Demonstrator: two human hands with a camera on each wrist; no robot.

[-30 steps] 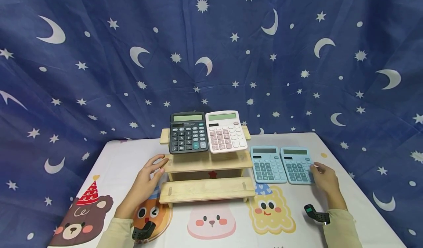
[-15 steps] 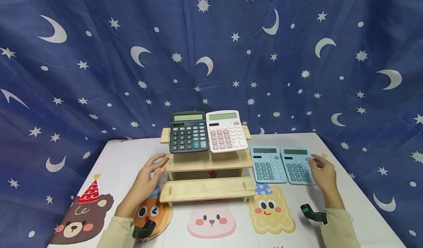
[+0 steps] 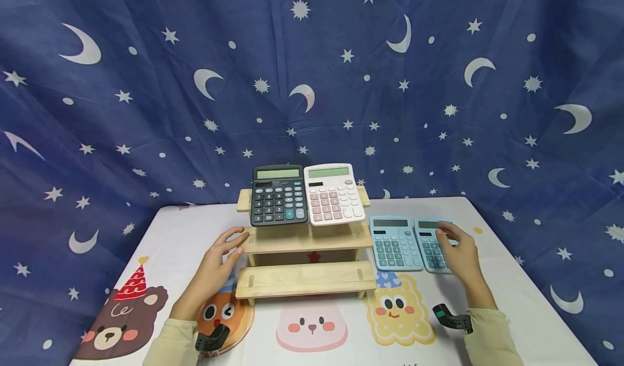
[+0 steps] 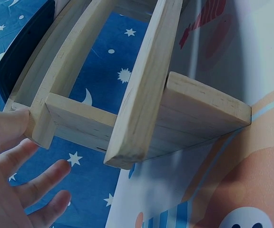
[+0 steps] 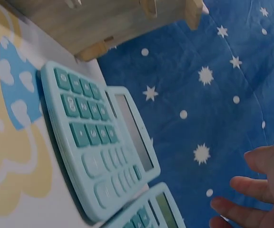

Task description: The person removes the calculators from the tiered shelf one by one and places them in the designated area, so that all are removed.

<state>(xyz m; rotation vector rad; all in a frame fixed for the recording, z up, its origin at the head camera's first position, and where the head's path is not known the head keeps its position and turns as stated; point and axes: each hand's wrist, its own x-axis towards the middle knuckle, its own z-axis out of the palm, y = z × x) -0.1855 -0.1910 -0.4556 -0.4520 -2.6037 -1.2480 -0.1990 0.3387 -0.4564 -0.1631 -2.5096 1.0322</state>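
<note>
My left hand touches the left end of the middle step of a wooden three-step rack; in the left wrist view its other fingers are spread below the step's end. On the top step lean a black calculator and a white calculator with pink keys, side by side. Two light-blue calculators lie right of the rack: a left one and a right one. Over the right one hovers my right hand, covering part of it, with nothing between its loosely bent fingers.
A white cloth with cartoon prints covers the table. Behind it hangs a blue curtain with moons and stars. Each wrist wears a dark camera mount, the left mount and the right mount.
My right hand has moved left from the right edge of the right light-blue calculator to over its face. The left hand, the rack and the calculators stay put.
</note>
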